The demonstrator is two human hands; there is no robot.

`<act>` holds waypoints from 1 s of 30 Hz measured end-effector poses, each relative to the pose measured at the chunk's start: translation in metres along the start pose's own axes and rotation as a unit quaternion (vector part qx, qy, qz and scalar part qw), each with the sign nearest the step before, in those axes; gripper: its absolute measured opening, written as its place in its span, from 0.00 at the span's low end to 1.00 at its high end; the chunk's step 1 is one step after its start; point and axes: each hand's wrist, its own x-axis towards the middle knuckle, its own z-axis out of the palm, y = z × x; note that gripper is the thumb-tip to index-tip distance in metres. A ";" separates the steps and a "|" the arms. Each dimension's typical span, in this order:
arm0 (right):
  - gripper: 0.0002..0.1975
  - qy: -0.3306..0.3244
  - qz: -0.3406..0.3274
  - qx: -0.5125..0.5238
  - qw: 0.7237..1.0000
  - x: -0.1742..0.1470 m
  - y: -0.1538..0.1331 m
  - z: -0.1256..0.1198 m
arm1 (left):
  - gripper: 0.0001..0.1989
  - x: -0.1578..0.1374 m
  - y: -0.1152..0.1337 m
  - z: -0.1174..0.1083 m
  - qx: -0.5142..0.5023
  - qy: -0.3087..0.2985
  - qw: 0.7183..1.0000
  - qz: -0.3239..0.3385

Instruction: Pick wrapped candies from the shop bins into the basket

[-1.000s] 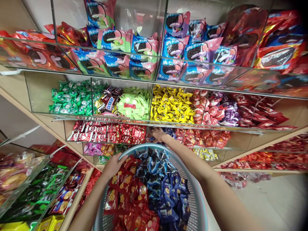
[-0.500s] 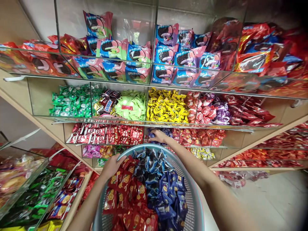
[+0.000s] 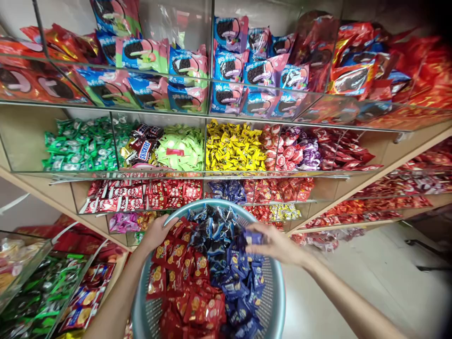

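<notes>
A grey-blue plastic basket (image 3: 278, 282) full of wrapped candy is in front of me, tilted toward me. My left hand (image 3: 157, 231) grips its left rim. Inside, red candy packets (image 3: 176, 256) lie on the left, black-and-blue wrapped candies (image 3: 213, 230) toward the back, and dark blue candy packets (image 3: 236, 289) along the right. Over the back right of the basket is my right hand (image 3: 271, 242), slightly blurred, its fingers closed around a blue candy packet (image 3: 251, 238). Whether it holds more than one packet is hard to make out.
Glass-fronted shelves rise ahead, with Oreo packs (image 3: 228, 66) on top. Below are green candies (image 3: 83, 146), yellow candies (image 3: 235, 148) and a compartment of dark blue packets (image 3: 229, 190). A slanted wooden shelf side (image 3: 367, 183) stands right, above pale floor (image 3: 335, 282). Another candy bin (image 3: 45, 287) is at lower left.
My right hand has come back from the dark blue packets' compartment to above the basket, with a blue candy packet in its fingers. My left hand keeps its hold on the rim. The view has shifted.
</notes>
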 end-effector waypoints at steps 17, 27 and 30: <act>0.20 -0.038 0.153 -0.054 0.986 -0.069 0.000 0.063 | 0.19 0.004 0.007 -0.011 -0.005 -0.033 0.999 0.030; 0.11 0.009 0.091 -0.058 0.994 -0.078 0.005 0.067 | 0.18 0.003 0.002 -0.006 -0.016 -0.026 0.999 0.037; 0.11 0.000 0.066 -0.056 0.996 -0.077 0.003 0.062 | 0.18 0.003 0.003 -0.005 -0.019 -0.029 0.999 0.034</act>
